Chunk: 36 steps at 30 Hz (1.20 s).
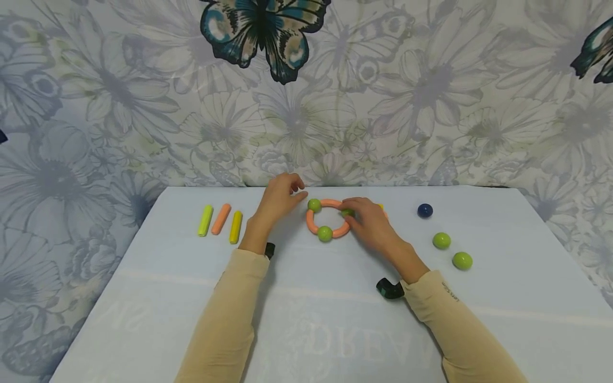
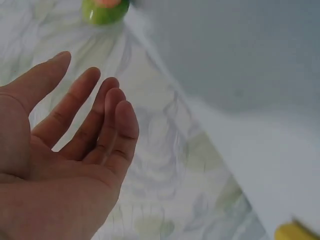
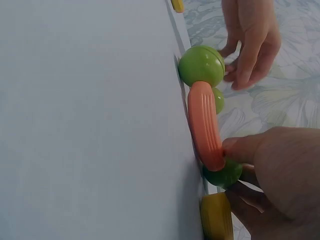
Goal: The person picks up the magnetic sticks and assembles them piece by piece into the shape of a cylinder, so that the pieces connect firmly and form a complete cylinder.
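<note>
White tabletop is carrying a ring of orange curved plastic segments and green balls (image 1: 328, 219), lying between both hands.
Right hand (image 1: 371, 223) is pinching its right-side ball; left hand (image 1: 278, 199) is hovering slack-fingered and empty, just beside its left edge.

Even soft light, faint shadows; wrist views blurred close up

Faint pale lettering shows through the light blue tablecloth (image 1: 143, 298) near its front edge — it appears mirrored, and the largest word reads roughly "DREAM" backwards. A second, smaller group of letters further left is too faint to read — possibly "NU".
</note>
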### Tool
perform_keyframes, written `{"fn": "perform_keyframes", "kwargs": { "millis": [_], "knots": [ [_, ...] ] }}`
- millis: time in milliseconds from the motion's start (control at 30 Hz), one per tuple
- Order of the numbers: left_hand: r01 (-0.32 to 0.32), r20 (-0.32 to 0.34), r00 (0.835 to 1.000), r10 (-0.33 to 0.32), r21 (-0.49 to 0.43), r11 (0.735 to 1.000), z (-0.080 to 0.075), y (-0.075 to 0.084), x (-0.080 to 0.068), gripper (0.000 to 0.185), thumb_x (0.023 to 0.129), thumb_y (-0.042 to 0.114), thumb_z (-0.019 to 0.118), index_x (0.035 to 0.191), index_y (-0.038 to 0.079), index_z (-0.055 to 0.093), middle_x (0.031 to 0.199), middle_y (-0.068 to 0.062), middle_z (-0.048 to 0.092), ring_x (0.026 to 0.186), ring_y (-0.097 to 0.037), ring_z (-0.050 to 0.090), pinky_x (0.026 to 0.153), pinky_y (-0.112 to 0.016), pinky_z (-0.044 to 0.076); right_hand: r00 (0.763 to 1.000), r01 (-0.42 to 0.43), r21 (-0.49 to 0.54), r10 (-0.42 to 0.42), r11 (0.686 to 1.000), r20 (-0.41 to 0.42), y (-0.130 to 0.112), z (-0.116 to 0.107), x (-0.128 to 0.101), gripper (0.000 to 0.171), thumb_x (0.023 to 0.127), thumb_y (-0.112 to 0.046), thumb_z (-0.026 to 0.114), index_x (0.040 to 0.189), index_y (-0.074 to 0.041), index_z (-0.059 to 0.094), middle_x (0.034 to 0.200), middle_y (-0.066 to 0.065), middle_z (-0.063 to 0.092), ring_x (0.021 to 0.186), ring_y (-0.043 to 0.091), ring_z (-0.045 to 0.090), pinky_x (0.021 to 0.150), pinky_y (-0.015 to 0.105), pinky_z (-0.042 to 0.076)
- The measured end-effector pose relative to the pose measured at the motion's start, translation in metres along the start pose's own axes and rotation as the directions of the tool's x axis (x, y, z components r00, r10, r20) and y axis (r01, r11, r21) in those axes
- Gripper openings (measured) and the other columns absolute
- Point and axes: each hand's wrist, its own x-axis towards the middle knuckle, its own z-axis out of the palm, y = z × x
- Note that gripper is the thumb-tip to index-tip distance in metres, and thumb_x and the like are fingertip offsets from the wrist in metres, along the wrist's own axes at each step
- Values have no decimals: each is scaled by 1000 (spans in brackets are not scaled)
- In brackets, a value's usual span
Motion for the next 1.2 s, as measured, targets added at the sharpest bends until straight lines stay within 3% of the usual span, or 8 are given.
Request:
{"fn": "perform_keyframes", "kwargs": {
  "millis": [233, 467, 567, 700, 800, 900, 1000, 1200],
  "knots": [
    [99, -132, 986, -105, -52, 994, -59, -18, -15, 18, 101, 18, 72, 107, 1, 72, 101, -18, 71, 92, -35, 65, 96, -54, 49, 1000, -2, 7, 2, 1000, -9, 0, 3, 2, 32, 99, -10, 73, 130, -4, 70, 137, 16, 68, 134, 35, 59, 114, 50, 46],
    [269, -176, 946, -274, -52, 962, -104, -55, -37, 24, 102, 21, 69, 112, -1, 70, 111, -24, 72, 100, -38, 64, 87, -50, 53, 999, -33, -3, 33, 999, -22, -3, 5, 5, 31, 100, -6, 70, 132, -3, 69, 138, 17, 68, 135, 36, 58, 115, 51, 44],
    [405, -171, 898, -405, -37, 913, -120, -76, -51, 30, 102, 25, 69, 117, -1, 68, 121, -27, 69, 114, -44, 58, 91, -54, 52, 999, -27, 2, 27, 1000, -38, -3, 6, 4, 32, 100, -5, 70, 132, -3, 69, 138, 18, 67, 136, 37, 58, 115, 52, 44],
    [587, -112, 804, -585, -18, 810, -134, -102, -68, 42, 102, 29, 67, 129, -3, 64, 136, -31, 58, 131, -51, 44, 102, -60, 48, 997, -49, -2, 49, 999, -57, -1, 8, 0, 36, 101, -9, 70, 136, -3, 66, 139, 18, 66, 136, 38, 57, 115, 53, 44],
    [671, -69, 739, -671, -16, 741, -136, -117, -78, 46, 101, 29, 68, 132, -3, 62, 144, -32, 51, 131, -51, 45, 105, -59, 46, 995, -89, -6, 89, 996, -48, 2, 10, -4, 41, 101, -15, 72, 139, -3, 63, 140, 17, 65, 136, 37, 57, 114, 54, 44],
    [718, -35, 694, -719, -32, 695, -132, -126, -84, 45, 99, 27, 71, 131, -3, 62, 139, -29, 52, 122, -45, 50, 101, -56, 49, 993, -111, 8, 112, 994, -35, 2, 11, -7, 44, 99, -18, 74, 139, -4, 62, 139, 16, 65, 135, 37, 57, 113, 55, 45],
    [731, 1, 682, -731, -36, 682, -127, -131, -84, 41, 98, 23, 71, 129, -3, 63, 126, -25, 56, 109, -37, 54, 89, -49, 52, 993, -108, 20, 109, 994, -36, 2, 10, -7, 45, 99, -18, 74, 140, -4, 62, 138, 16, 66, 132, 37, 59, 110, 56, 47],
    [706, -2, 708, -707, -25, 707, -113, -133, -74, 33, 96, 15, 72, 120, -5, 63, 120, -23, 59, 104, -35, 56, 85, -45, 52, 993, -108, -15, 107, 994, -58, 4, 6, -6, 47, 100, -18, 73, 143, -3, 60, 141, 18, 64, 136, 38, 57, 113, 56, 45]
  ]
}}
